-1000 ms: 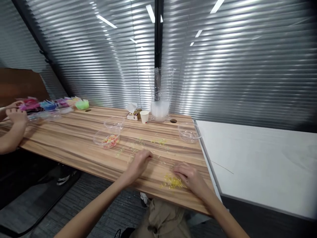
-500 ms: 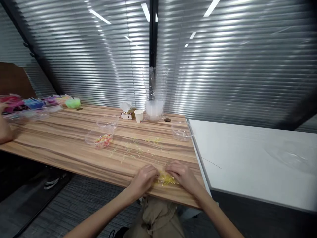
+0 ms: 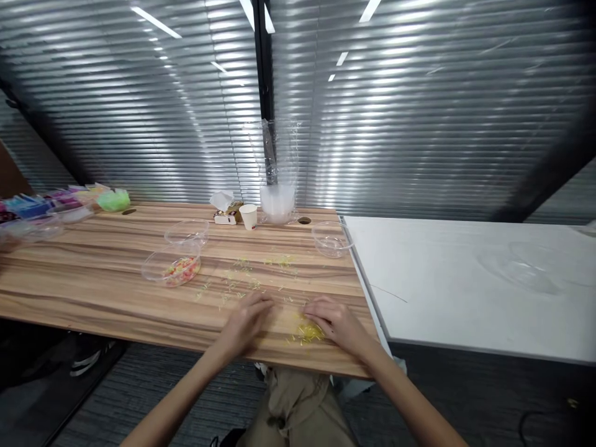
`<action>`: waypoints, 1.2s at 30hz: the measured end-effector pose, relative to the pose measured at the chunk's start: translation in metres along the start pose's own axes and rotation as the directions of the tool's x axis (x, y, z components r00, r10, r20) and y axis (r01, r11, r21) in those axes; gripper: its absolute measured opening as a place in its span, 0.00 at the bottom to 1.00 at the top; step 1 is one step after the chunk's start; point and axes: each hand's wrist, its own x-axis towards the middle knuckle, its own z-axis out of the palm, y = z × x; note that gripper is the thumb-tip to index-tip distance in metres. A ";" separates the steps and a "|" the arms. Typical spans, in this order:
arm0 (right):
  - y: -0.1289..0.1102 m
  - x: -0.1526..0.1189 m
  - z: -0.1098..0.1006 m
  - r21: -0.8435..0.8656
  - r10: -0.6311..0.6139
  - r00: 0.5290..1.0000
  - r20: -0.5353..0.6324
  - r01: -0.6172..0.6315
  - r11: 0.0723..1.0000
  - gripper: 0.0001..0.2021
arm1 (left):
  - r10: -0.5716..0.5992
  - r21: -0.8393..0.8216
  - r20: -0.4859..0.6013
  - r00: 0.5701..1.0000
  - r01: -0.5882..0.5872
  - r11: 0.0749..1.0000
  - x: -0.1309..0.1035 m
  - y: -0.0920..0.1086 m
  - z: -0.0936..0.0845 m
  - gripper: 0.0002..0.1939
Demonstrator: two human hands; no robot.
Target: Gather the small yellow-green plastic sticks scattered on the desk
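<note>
A small heap of thin yellow bits [image 3: 310,333] lies on the wooden table near its front edge. My right hand [image 3: 336,321] rests against the heap's right side, its fingers loosely curved and nothing visible gripped in them. Left of the heap, apart from it, my left hand [image 3: 246,320] is low over the tabletop; its fingers are bent downward, slightly blurred, and hold nothing that I can see. Beyond both hands, more pale yellow-green bits [image 3: 239,279] are scattered across the wood.
A clear bowl [image 3: 172,266] of red and yellow bits stands left, a clear bowl [image 3: 189,231] behind it. Another clear bowl [image 3: 332,241] is by the white table [image 3: 428,292]. A paper cup [image 3: 249,217], a tissue box [image 3: 226,217] and a plastic bag [image 3: 278,202] stand behind.
My left hand has moved left, away from the heap. My right hand stays beside it. The view has turned right, and the other person's arm at the far left is out of sight.
</note>
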 end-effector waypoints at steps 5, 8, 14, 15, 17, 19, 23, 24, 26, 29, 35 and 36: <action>0.002 0.001 0.000 -0.037 0.012 1.000 -0.022 -0.013 0.999 0.10 | -0.256 0.203 -0.150 0.955 0.284 0.937 0.015 -0.072 -0.056 0.15; 0.002 0.001 -0.001 -0.052 0.017 0.999 -0.045 -0.019 0.998 0.10 | -0.332 0.271 -0.154 0.931 0.363 0.892 0.019 -0.102 -0.075 0.18; 0.002 0.002 -0.001 -0.057 0.023 0.998 -0.056 -0.026 0.998 0.10 | -0.314 0.273 -0.132 0.940 0.339 0.900 0.017 -0.115 -0.072 0.16; 0.002 0.002 -0.001 -0.057 0.025 0.998 -0.052 -0.028 0.998 0.10 | -0.290 0.271 -0.110 0.951 0.310 0.912 0.021 -0.115 -0.071 0.16; 0.003 0.003 0.000 -0.056 0.026 0.999 -0.042 -0.029 0.998 0.09 | -0.240 0.271 -0.050 0.969 0.245 0.931 0.034 -0.115 -0.068 0.16; 0.004 0.003 0.001 -0.053 0.027 0.999 -0.026 -0.028 0.998 0.09 | -0.227 0.281 0.001 0.974 0.218 0.935 0.052 -0.118 -0.066 0.16; 0.005 0.003 0.001 -0.065 0.035 0.999 -0.029 -0.037 0.997 0.09 | -0.260 0.290 0.002 0.966 0.249 0.924 0.085 -0.129 -0.055 0.13; 0.005 0.003 0.001 -0.075 0.037 0.999 -0.033 -0.039 0.996 0.09 | -0.268 0.289 -0.003 0.963 0.257 0.922 0.089 -0.131 -0.052 0.13; 0.006 0.002 0.001 -0.095 0.040 0.999 -0.036 -0.043 0.995 0.10 | -0.281 0.284 -0.009 0.960 0.272 0.919 0.092 -0.134 -0.045 0.13; 0.006 0.002 0.002 -0.101 0.038 0.999 -0.029 -0.041 0.994 0.10 | -0.298 0.266 -0.012 0.955 0.290 0.919 0.088 -0.135 -0.041 0.12; 0.007 0.002 0.002 -0.110 0.026 0.999 -0.025 -0.029 0.994 0.09 | -0.351 0.242 -0.041 0.936 0.350 0.905 0.076 -0.139 -0.050 0.11; 0.007 0.002 0.002 -0.116 0.024 0.999 -0.029 -0.027 0.993 0.09 | -0.357 0.239 -0.047 0.933 0.358 0.903 0.075 -0.140 -0.052 0.11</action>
